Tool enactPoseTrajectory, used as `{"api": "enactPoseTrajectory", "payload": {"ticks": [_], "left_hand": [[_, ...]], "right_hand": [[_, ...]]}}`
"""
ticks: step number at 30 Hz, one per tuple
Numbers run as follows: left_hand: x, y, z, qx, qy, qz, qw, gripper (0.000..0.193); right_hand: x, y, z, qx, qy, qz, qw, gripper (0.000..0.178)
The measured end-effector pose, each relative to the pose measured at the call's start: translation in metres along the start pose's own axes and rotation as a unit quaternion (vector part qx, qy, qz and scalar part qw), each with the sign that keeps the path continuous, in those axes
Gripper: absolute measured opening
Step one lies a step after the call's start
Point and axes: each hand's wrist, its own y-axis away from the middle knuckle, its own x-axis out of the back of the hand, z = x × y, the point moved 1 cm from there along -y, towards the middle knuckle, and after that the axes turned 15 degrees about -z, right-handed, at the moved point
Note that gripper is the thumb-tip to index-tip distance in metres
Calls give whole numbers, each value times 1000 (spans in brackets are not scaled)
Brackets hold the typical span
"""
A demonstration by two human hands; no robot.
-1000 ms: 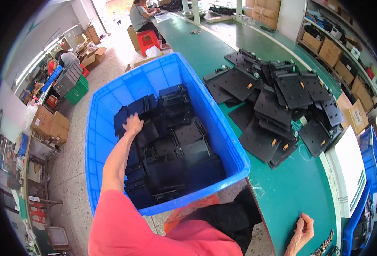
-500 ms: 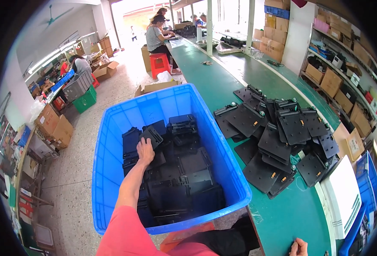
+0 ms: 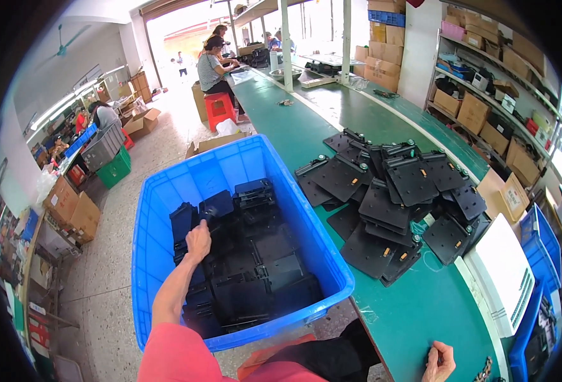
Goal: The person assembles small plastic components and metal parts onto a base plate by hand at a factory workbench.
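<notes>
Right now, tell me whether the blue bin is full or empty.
Partly full. Black plastic parts cover the floor of the blue bin, stacked well below its rim; bare blue wall shows above them. The left hand reaches among them.

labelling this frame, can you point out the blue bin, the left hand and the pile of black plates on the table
blue bin [image 3: 166, 191]: head view, far left wall
left hand [image 3: 198, 240]: head view, back of hand
pile of black plates [image 3: 392, 204]: head view, a middle plate

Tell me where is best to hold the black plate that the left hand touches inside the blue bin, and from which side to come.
Probably its raised upper edge, from above. The black plate leans tilted on the pile inside the blue bin, so that edge stands free beside the left hand; its lower edge is buried among other plates, and the bin walls block any sideways approach.
</notes>
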Motion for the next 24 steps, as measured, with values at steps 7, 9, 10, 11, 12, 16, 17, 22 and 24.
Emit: {"api": "enactPoseTrajectory", "payload": {"ticks": [7,9,10,11,12,16,17,22,24], "left_hand": [[69,-16,-26,121,330,201,914,21],[95,-18,-8,48,496,146,854,20],[104,-20,0,-14,587,104,803,21],[117,-14,42,-65,627,60,774,21],[138,5,102,-115,663,12,739,22],[170,84,267,-277,706,-204,618,22],[164,102,294,-295,704,-262,591,22],[125,191,389,-298,639,-486,516,24],[107,218,429,-282,605,-565,486,26]], "right_hand": [[1,4,1,50,8,-8,999,15],[2,6,2,32,-18,-20,999,16],[2,6,2,35,-23,-22,999,16],[3,7,3,13,-41,-18,999,17],[6,9,4,-12,-59,-12,998,19],[7,11,-11,-93,-174,19,980,23],[7,11,-22,-98,-218,7,971,29],[6,1,-33,-30,-348,-153,925,61],[17,3,-28,-37,-375,-120,918,62]]}}
